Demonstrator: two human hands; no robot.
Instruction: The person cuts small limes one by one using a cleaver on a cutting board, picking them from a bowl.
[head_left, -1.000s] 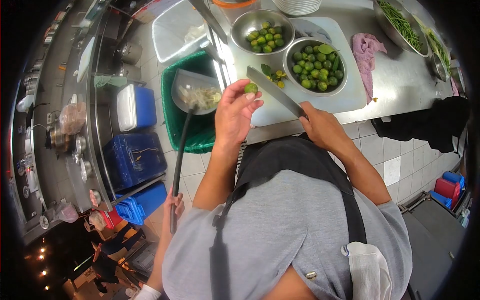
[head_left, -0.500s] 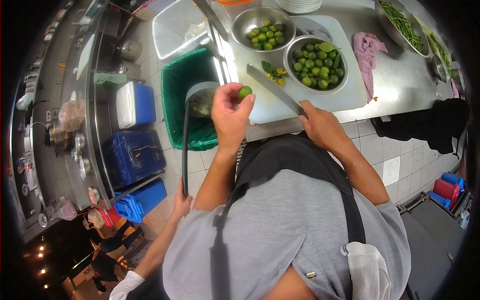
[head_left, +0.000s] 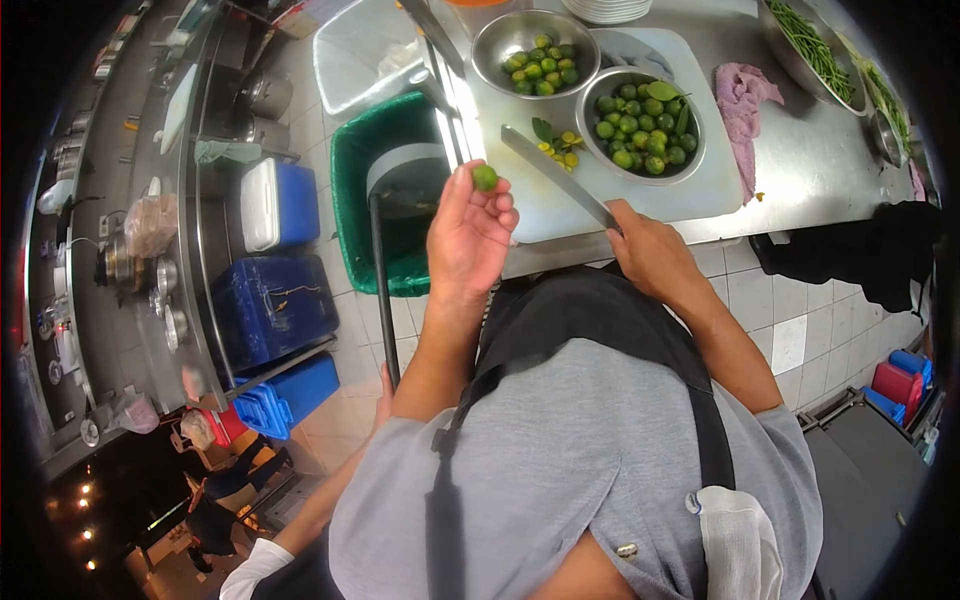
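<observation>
My left hand (head_left: 468, 235), palm turned up, holds a small green lime (head_left: 485, 178) at its fingertips, left of the white cutting board (head_left: 640, 205). My right hand (head_left: 650, 245) is closed round the handle of a knife (head_left: 560, 178), whose blade points up and left over the board. Beyond the blade lie small yellow pieces (head_left: 566, 150) and a green leaf (head_left: 542, 129). A steel bowl of limes (head_left: 702, 150) with leaves rests on the board at the right. Another steel bowl (head_left: 482, 50) with fewer limes is behind it to the left.
Left of the counter, a long-handled dustpan (head_left: 381, 290) stands in a green-lined bin (head_left: 345, 210), another person's hand (head_left: 384, 395) near its handle. A pink cloth (head_left: 738, 110) lies right of the board. A bowl of green beans (head_left: 845, 90) is at the back right.
My left hand has turned its palm up, still holding the lime. The dustpan has tipped down into the bin, and its contents no longer show. My right hand and the knife have hardly moved.
</observation>
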